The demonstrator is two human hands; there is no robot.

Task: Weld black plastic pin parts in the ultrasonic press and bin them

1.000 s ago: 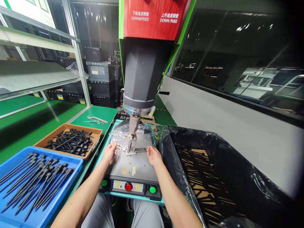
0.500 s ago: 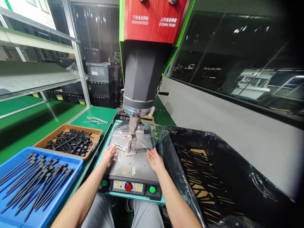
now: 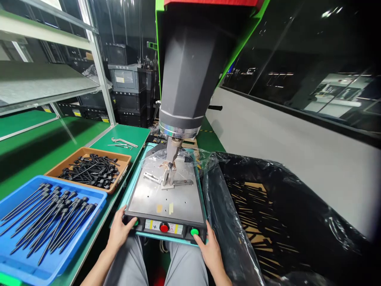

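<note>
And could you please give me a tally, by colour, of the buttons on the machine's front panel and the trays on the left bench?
Green buttons: 2 (the left one partly hidden)
Red button: 1
Blue tray: 1
Brown tray: 1
Total: 5

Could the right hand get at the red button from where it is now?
Probably yes: the right hand is at the right-hand green button, and the red button sits to its left on the same front panel, with nothing covering it.
</note>
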